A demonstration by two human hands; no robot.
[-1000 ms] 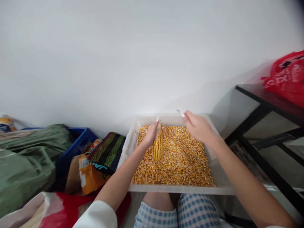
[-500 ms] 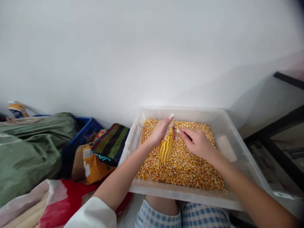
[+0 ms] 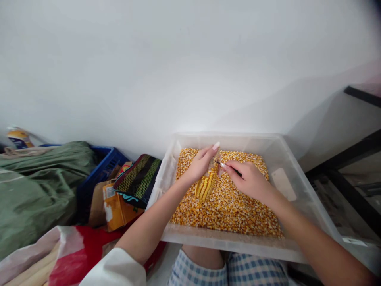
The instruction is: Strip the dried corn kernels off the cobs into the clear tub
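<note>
My left hand (image 3: pixel 201 163) is closed around the upper part of an ear of corn (image 3: pixel 206 186), which it holds tilted over a plastic bin. The lower part of the ear still carries rows of yellow kernels, while its upper part is partly stripped. My right hand (image 3: pixel 245 176) grips a thin pointed tool with a dark handle (image 3: pixel 237 172). Its metal tip reaches the side of the ear by my left fingers; most of the handle is hidden in my palm. Below both hands lies a thick layer of loose corn kernels (image 3: pixel 232 214).
The translucent bin (image 3: pixel 238 247) rests over my knees, against the white wall. A pale flat piece (image 3: pixel 283 184) shows at its right side. To the left are a mesh bag (image 3: pixel 138 178), an orange carton (image 3: pixel 119 210) and a blue crate (image 3: pixel 104 165) with green cloth. A black metal frame (image 3: pixel 354 198) stands right.
The lower end of the ear has swung slightly left, and my left hand has turned a little with it. The tool tip stays at the ear's side.
</note>
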